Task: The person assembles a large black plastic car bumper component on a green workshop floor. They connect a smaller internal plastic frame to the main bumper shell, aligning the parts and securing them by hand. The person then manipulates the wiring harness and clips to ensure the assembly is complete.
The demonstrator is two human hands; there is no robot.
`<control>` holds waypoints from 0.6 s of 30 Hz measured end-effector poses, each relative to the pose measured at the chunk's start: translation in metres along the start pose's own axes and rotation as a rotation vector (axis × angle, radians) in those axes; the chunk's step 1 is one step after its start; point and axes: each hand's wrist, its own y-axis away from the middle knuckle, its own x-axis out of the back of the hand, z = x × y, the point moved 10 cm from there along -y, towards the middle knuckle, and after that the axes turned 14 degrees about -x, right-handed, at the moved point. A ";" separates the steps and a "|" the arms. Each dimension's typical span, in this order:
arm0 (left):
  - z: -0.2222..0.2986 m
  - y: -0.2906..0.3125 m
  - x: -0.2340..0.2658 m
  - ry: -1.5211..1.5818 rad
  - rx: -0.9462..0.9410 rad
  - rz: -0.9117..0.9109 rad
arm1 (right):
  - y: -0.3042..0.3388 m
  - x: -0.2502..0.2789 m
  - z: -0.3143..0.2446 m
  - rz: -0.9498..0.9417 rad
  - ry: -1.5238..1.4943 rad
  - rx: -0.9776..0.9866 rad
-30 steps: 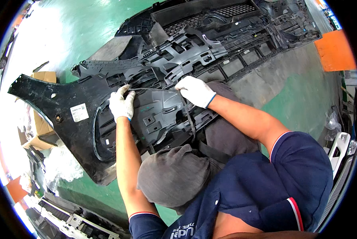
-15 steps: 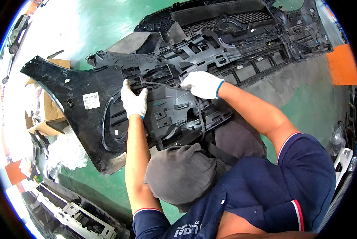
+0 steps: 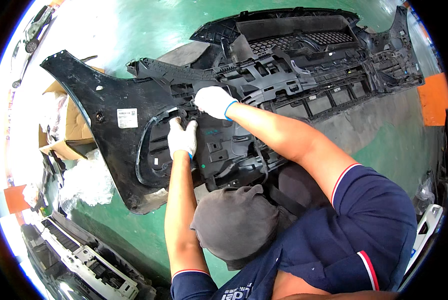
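A large black car bumper cover (image 3: 119, 92) lies with its inner side up, with grey and black plastic brackets and panels (image 3: 219, 150) across it. My left hand (image 3: 182, 139), in a white glove, rests on the bumper's left part. Its thumb and fingers stand apart around a small dark piece. Just up and right of it, my gloved right hand (image 3: 215, 102) is closed, palm down, over the inner parts. What its fingers grip is hidden beneath the glove. A thin dark cable or strap (image 3: 261, 159) hangs over the near panel.
Beyond lies another black part with a mesh grille (image 3: 279, 45). To the left are an open cardboard box (image 3: 81, 125) and clear plastic wrap (image 3: 89, 180). A white-and-black car front part (image 3: 84, 262) lies lower left. An orange panel (image 3: 432, 100) stands at right.
My right hand has moved left, close beside my left hand, and the thin dark strip stretched between them no longer shows. The view has shifted slightly.
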 end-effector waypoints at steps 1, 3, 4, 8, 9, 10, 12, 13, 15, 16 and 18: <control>0.002 0.003 -0.001 0.007 -0.010 -0.001 | 0.003 0.000 -0.003 0.051 -0.029 0.009; -0.009 0.005 -0.008 0.058 -0.007 0.010 | 0.006 -0.009 -0.004 0.042 -0.053 -0.010; -0.009 0.008 -0.012 0.076 -0.012 0.012 | 0.013 -0.008 -0.010 0.078 -0.083 0.063; -0.013 0.006 -0.019 0.137 -0.044 0.030 | 0.025 -0.013 -0.016 0.098 -0.240 0.096; -0.017 0.006 -0.022 0.145 -0.042 0.032 | 0.026 -0.013 -0.018 0.104 -0.240 0.105; -0.020 0.005 -0.023 0.151 -0.042 0.034 | 0.026 -0.013 -0.021 0.112 -0.243 0.112; -0.025 0.007 -0.025 0.156 -0.042 0.047 | 0.029 -0.018 -0.024 0.077 -0.307 0.086; -0.025 0.009 -0.025 0.156 -0.044 0.060 | 0.029 -0.020 -0.023 0.062 -0.339 0.073; -0.026 0.008 -0.027 0.158 -0.040 0.062 | 0.029 -0.020 -0.022 0.050 -0.317 0.074; -0.023 0.006 -0.028 0.164 -0.034 0.048 | 0.032 -0.019 -0.019 0.044 -0.303 0.069; -0.018 0.002 -0.032 0.140 0.003 -0.004 | 0.031 -0.017 -0.005 -0.002 -0.314 0.039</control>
